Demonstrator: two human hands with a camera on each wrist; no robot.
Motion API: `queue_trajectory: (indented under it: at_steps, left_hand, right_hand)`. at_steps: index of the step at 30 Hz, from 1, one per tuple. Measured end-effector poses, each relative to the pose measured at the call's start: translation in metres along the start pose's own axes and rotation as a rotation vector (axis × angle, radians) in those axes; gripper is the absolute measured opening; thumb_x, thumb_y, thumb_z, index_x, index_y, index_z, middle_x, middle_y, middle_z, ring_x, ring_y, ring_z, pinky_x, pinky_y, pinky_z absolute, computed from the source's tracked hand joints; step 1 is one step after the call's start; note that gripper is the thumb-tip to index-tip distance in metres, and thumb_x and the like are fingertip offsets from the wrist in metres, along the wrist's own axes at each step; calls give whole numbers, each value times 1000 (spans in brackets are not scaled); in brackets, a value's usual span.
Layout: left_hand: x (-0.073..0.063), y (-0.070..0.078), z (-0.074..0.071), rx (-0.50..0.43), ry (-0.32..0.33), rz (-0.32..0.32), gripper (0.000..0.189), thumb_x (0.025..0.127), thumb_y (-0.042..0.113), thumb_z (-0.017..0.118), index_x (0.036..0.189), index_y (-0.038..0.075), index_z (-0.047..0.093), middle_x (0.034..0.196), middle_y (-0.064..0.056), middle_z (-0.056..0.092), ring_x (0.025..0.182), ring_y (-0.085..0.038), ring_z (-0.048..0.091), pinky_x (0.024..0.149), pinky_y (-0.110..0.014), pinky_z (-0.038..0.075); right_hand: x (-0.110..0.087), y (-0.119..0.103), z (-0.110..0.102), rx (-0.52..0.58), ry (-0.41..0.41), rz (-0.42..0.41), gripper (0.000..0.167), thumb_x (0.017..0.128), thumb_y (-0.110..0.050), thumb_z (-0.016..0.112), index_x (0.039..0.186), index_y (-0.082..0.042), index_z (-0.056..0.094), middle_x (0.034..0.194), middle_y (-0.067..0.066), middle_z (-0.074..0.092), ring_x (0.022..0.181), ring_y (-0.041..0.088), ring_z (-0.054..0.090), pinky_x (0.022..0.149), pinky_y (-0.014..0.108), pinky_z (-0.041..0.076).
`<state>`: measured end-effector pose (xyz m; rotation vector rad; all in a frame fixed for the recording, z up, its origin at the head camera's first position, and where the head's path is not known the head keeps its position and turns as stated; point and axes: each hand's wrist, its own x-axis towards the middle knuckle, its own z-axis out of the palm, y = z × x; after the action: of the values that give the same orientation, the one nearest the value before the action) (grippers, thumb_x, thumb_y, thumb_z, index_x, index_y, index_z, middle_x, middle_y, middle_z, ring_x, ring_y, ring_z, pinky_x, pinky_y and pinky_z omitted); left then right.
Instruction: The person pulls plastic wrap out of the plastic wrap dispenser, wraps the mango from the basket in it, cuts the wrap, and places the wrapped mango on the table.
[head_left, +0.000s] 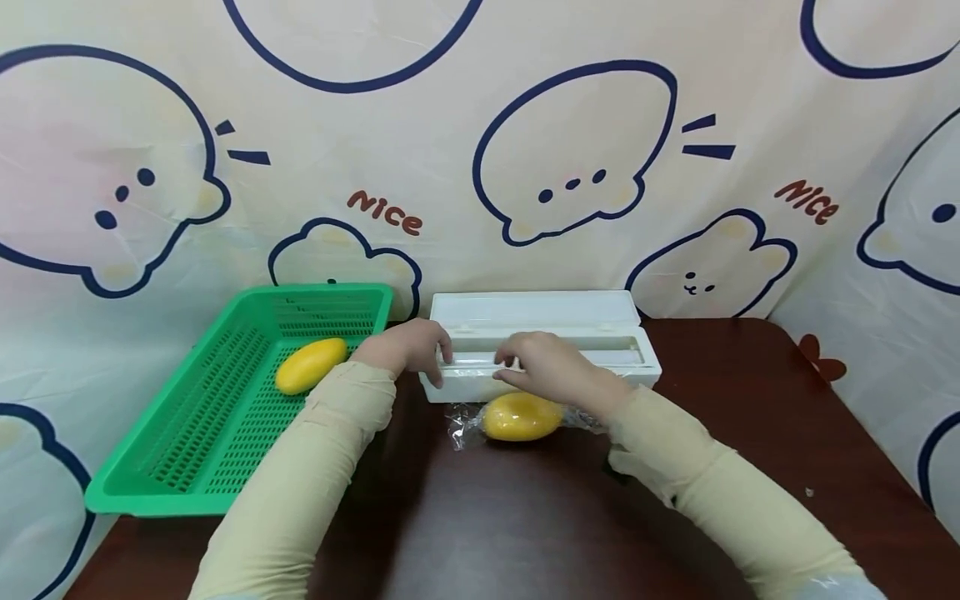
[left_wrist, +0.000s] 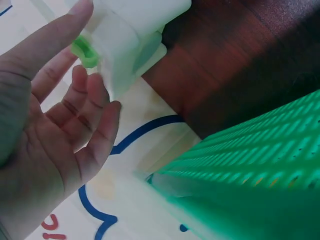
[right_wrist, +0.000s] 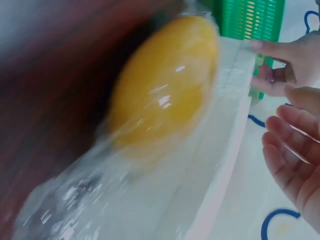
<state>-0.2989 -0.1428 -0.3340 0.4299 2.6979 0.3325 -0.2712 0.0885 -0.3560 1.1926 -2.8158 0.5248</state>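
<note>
A white cling film dispenser [head_left: 487, 387] stands with its lid [head_left: 532, 308] raised at the back and a roll [head_left: 611, 357] inside. My left hand [head_left: 405, 346] holds its left end, thumb at the front and fingers over the opening. A small green part [left_wrist: 85, 52] shows on that end in the left wrist view. Over the front edge hovers my right hand [head_left: 551, 367], fingers loosely bent and nothing between them in the right wrist view. Just before the dispenser lies a yellow mango [head_left: 521, 417] wrapped in clear film [right_wrist: 75, 200].
To the left stands a green plastic basket [head_left: 161, 500] with perforated walls, and another yellow mango [head_left: 311, 365] lies in it. Everything rests on a dark brown table [head_left: 480, 517]. Behind the table hangs a printed cloth [head_left: 420, 150] with cartoon outlines.
</note>
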Motion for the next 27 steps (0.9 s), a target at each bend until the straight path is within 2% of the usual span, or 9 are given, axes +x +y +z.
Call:
queue_trajectory:
  at_steps: [4, 8, 11, 13, 16, 20, 23, 27]
  left_hand:
    - [0, -5, 2, 0, 4, 3, 28, 82, 9, 86, 108, 9, 76, 114, -10, 67, 95, -24, 58, 81, -36, 52]
    - [0, -7, 2, 20, 21, 13, 49, 82, 10, 86, 127, 5, 68, 125, -14, 66, 105, -27, 60, 91, -40, 52]
    - [-1, -8, 1, 11, 43, -10, 67, 81, 10, 86, 140, 1, 56, 132, -17, 63, 110, -29, 60, 97, -44, 51]
    - [-3, -7, 0, -16, 53, -40, 70, 82, 10, 86, 143, -1, 53, 133, -18, 63, 111, -31, 60, 98, -46, 51]
    - [-7, -4, -1, -46, 65, -61, 68, 83, 8, 85, 142, -3, 53, 132, -18, 63, 110, -31, 60, 98, -45, 51]
    - [-8, 2, -1, -63, 75, -68, 65, 82, 5, 85, 140, 2, 57, 132, -16, 64, 110, -29, 60, 96, -43, 51]
    - [-7, 2, 2, -69, 77, -59, 63, 81, 3, 86, 138, 5, 61, 127, -13, 66, 107, -27, 61, 95, -41, 52]
    - [-9, -5, 7, -90, 73, -61, 43, 82, 5, 85, 123, 4, 71, 105, -9, 70, 91, -23, 60, 86, -36, 53]
  right_hand:
    - [33, -13, 7, 47, -59, 7, 15, 100, -16, 68, 106, -6, 77, 99, 3, 74, 86, 16, 64, 79, 31, 53]
    - [57, -23, 16, 84, -97, 35, 14, 100, -14, 68, 106, -6, 78, 95, 2, 74, 80, 14, 60, 76, 28, 51]
    - [67, -29, 20, 83, -102, 33, 13, 100, -14, 68, 104, -6, 78, 90, 2, 72, 76, 14, 58, 72, 27, 49]
    - [71, -34, 22, 72, -98, 17, 13, 99, -13, 68, 105, -6, 78, 90, 3, 72, 76, 14, 58, 73, 27, 49]
    - [76, -39, 24, 44, -91, -13, 12, 99, -11, 69, 104, -6, 78, 98, 5, 75, 80, 16, 64, 77, 28, 52]
    - [79, -37, 27, 33, -71, -11, 10, 97, -9, 71, 102, -6, 79, 103, 6, 76, 89, 18, 70, 82, 30, 55]
    - [82, -35, 30, 30, -60, 5, 9, 97, -11, 72, 95, -7, 80, 93, 3, 76, 84, 16, 69, 78, 28, 54]
    - [86, -38, 35, 5, -60, -9, 17, 97, -11, 71, 83, -8, 78, 76, 0, 69, 69, 14, 58, 68, 26, 49]
